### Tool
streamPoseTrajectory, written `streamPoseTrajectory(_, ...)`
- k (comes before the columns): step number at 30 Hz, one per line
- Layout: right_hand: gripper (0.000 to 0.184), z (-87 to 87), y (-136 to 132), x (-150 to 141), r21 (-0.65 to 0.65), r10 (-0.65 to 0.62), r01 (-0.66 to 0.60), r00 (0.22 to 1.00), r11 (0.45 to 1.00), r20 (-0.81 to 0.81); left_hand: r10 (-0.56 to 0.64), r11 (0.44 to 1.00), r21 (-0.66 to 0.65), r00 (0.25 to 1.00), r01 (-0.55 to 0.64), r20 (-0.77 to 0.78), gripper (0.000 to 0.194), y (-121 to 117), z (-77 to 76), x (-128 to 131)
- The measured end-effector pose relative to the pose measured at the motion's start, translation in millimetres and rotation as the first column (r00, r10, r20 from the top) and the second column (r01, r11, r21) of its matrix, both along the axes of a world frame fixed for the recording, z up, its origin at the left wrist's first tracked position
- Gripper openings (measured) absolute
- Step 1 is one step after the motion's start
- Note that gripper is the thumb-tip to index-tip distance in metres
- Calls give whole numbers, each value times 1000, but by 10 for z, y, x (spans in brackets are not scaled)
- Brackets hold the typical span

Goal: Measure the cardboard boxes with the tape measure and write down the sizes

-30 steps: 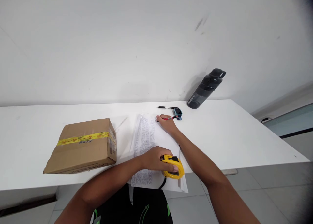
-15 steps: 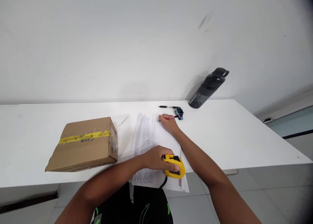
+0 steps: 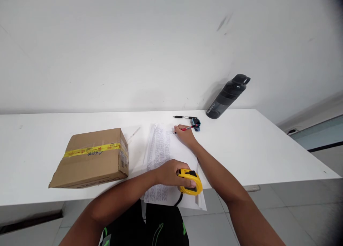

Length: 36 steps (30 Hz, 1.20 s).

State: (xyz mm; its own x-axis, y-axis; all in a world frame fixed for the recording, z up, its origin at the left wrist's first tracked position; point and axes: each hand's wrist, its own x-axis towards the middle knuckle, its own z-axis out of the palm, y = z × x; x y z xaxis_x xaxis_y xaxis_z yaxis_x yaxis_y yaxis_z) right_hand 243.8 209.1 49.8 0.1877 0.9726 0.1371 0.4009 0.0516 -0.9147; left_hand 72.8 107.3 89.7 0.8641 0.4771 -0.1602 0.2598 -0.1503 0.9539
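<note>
My left hand [image 3: 173, 172] is closed around a yellow tape measure [image 3: 197, 185] with black parts and a black strap hanging below it. That hand is over the lower part of a sheet of paper [image 3: 184, 153] covered on its left side with dense columns of handwriting. Near the top of the sheet, my right hand [image 3: 184, 134] grips a red pen [image 3: 189, 127], its tip at the paper just right of the written columns. The lower edge of the paper hangs past the table's front edge.
A taped cardboard box [image 3: 93, 160] sits on the white table [image 3: 257, 149] at left. Behind my right hand lie a black pen [image 3: 184, 117] and a small dark blue watch-like item [image 3: 195, 123]. A dark water bottle [image 3: 226, 97] stands near the wall [image 3: 120, 49].
The red pen's rear end has tilted up slightly toward the watch-like item. My left hand and the tape measure have stayed in place.
</note>
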Motion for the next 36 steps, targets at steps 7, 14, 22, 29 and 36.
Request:
streamPoseTrajectory(7,33,13,-11,-5,13,-31,31,999,999,20,6,1000,-18,1000,-6,4,42,0,-44,0)
streamPoseTrajectory(14,35,-11,-7,19,20,-21,19,998,1000,67,16,998,-54,1000,-15,22,42,-13,-21,-3)
streamPoseTrajectory(22,29,57,-84,-138,226,-62,22,983,974,175,34,996,76,997,-39,63,43,-24,-105,-31)
streamPoseTrajectory(29,47,376,-127,-217,143,26,-51,986,988,166,187,717,666,978,-204,98,44,-282,-42,-169)
streamPoseTrajectory(36,83,876,-1214,-685,201,727,-698,664,687,-175,348,353,818,875,-455,336,67,-823,627,-1203)
